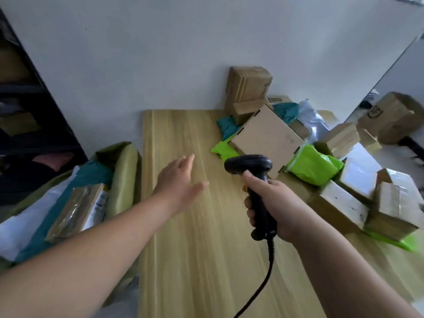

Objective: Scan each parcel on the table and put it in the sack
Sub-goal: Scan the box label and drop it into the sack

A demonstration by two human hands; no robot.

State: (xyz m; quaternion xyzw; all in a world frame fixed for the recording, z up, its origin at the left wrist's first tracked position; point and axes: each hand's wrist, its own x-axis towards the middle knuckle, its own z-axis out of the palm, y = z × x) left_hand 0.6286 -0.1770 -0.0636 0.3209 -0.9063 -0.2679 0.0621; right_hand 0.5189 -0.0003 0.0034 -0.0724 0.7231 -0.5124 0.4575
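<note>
My right hand (273,203) grips a black barcode scanner (254,177) by its handle, its head pointing away from me over the wooden table (195,249). My left hand (179,180) hovers flat and empty above the table's middle, fingers spread. A flat brown cardboard box (266,138) lies just beyond the scanner on top of bright green mailer bags (314,166). More taped cardboard parcels (344,203) are piled along the table's right side. The olive-green sack (124,175) stands open to the left of the table, holding a brown box (78,210), teal and white mailers.
A tall stack of brown boxes (247,88) leans against the white wall at the table's back. A dark shelf unit (27,125) stands at the far left. A large carton (394,115) sits beyond the table at the right. The scanner's cable (263,283) trails toward me.
</note>
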